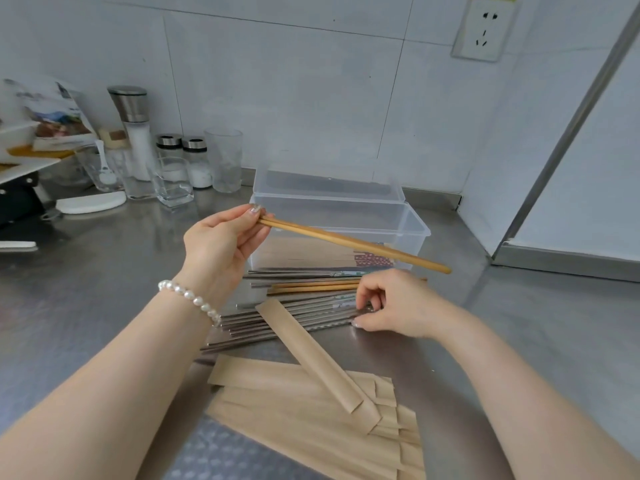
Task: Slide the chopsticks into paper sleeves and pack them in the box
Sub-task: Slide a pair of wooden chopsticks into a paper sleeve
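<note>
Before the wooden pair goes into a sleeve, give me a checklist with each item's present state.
1. Wooden pair gripped at one end by left hand: ok.
2. Both sticks lie together, tips even: ok.
3. A paper sleeve in the right hand: not ok; it rests on the metal chopsticks.
4. Loose sleeve within reach, on top of the stack: ok.
5. Sleeve mouth open: cannot tell.
6. Clear box open: ok.

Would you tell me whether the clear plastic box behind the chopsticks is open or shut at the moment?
Open. The clear plastic box has its lid swung back towards the wall, and paper sleeves show inside.
</note>
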Demonstrator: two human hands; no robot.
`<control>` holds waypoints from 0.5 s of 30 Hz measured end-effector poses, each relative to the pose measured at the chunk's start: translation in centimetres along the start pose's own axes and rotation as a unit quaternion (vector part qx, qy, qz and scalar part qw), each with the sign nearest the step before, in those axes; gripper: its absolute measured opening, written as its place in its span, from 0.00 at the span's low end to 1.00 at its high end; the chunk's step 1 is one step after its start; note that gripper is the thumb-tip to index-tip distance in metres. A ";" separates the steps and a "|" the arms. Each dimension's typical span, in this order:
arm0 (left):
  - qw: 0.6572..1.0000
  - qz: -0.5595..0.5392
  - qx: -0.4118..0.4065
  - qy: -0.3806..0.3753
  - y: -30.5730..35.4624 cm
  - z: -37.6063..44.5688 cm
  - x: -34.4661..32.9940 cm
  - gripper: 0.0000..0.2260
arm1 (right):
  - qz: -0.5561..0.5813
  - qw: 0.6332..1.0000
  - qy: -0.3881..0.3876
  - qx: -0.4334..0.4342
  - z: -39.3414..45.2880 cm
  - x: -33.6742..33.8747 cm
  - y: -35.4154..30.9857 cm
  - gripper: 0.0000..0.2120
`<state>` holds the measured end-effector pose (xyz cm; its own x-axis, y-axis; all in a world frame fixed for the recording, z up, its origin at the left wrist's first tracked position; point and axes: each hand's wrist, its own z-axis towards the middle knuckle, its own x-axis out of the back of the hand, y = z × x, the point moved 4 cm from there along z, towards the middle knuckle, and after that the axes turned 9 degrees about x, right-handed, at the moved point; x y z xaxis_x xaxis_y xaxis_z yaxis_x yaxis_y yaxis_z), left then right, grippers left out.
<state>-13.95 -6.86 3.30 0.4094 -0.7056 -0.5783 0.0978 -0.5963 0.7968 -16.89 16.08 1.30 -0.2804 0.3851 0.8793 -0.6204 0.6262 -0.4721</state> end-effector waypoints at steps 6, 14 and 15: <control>0.999 0.023 0.020 -0.012 -0.8 -0.6 -0.7 0.03 | 0.067 0.994 0.021 -0.085 -0.2 0.9 2.5 0.06; 0.996 0.071 0.040 -0.021 -1.2 -0.9 -0.7 0.01 | 0.337 0.868 0.313 -0.189 -3.7 7.5 8.5 0.09; 0.995 0.091 0.038 -0.025 -1.3 -0.9 -0.8 0.01 | 0.364 0.860 0.312 -0.177 -3.9 7.8 8.3 0.08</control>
<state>-13.55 -5.20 2.87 0.3685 -0.8218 -0.4346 -0.0442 -0.4825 0.8748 -21.39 26.95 3.96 0.0153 0.9818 0.1893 -0.1546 0.1894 -0.9697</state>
